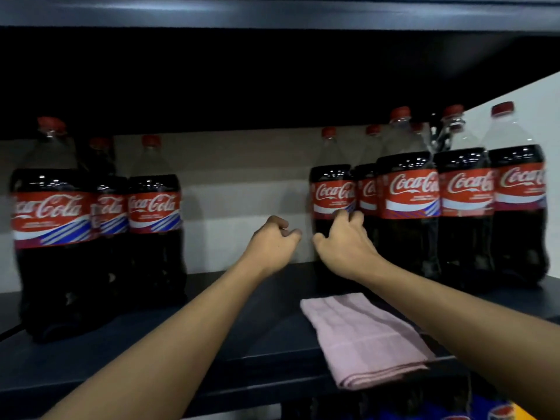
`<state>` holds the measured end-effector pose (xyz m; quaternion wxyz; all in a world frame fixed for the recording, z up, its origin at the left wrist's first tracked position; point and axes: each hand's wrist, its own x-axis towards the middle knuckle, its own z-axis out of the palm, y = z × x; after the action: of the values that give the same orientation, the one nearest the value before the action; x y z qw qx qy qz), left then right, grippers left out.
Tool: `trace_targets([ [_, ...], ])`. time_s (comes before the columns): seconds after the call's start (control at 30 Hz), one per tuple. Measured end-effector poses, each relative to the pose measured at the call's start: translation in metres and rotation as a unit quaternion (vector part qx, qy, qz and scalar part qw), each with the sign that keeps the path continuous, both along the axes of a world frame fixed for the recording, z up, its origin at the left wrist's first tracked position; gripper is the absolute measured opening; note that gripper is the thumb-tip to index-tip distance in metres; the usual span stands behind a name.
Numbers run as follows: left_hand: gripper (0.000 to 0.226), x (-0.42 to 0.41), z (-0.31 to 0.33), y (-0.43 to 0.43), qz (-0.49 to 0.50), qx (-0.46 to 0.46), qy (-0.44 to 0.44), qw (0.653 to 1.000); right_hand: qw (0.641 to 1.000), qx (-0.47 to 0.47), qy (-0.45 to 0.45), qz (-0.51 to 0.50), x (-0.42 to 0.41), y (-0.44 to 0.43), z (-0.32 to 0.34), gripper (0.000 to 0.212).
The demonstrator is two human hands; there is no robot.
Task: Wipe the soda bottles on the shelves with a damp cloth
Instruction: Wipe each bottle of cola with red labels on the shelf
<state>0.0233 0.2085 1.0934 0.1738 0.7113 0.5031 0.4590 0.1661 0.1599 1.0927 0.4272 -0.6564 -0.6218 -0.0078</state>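
L grip curled, empty; R grip curling at leftmost cola bottle of right group, can't tell if clamped. Full btl: heavy, slick, take below label. Soft pink cloth folded near-right on shelf

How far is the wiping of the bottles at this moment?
Done: nothing shows any wiped bottle. In hand: the right hand grips a Coca-Cola bottle beside the gap; the left hand is curled, holding nothing. Left: the pink cloth lies folded on the shelf, untouched, so wiping this bottle is still ahead.
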Motion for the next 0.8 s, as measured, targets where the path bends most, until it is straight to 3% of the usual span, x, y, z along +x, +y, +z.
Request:
trace_targets([
  [0.13,0.064,0.039,0.000,0.026,-0.038,-0.089,-0.013,0.995,0.995,-0.075,0.067,-0.004,0.018,0.013,-0.008,0.073],
  [0.27,0.091,0.056,-0.010,0.051,-0.081,-0.117,-0.006,0.990,0.986,-0.112,0.121,0.008,0.029,0.028,-0.010,0.061],
  [0.57,0.053,0.030,-0.009,0.033,-0.082,-0.127,-0.050,0.987,0.984,-0.068,0.158,0.042,0.028,0.031,-0.006,0.049],
  [0.63,0.056,0.015,-0.010,0.027,-0.074,-0.130,-0.063,0.987,0.986,-0.061,0.144,0.061,0.021,0.030,-0.007,0.042],
  [0.73,0.080,-0.012,-0.012,0.010,-0.059,-0.123,-0.082,0.987,0.981,-0.067,0.142,0.112,0.007,0.026,-0.006,0.031],
  [0.8,0.069,-0.028,-0.014,-0.002,-0.049,-0.108,-0.084,0.989,0.977,-0.070,0.141,0.143,-0.002,0.021,-0.005,0.026],
])
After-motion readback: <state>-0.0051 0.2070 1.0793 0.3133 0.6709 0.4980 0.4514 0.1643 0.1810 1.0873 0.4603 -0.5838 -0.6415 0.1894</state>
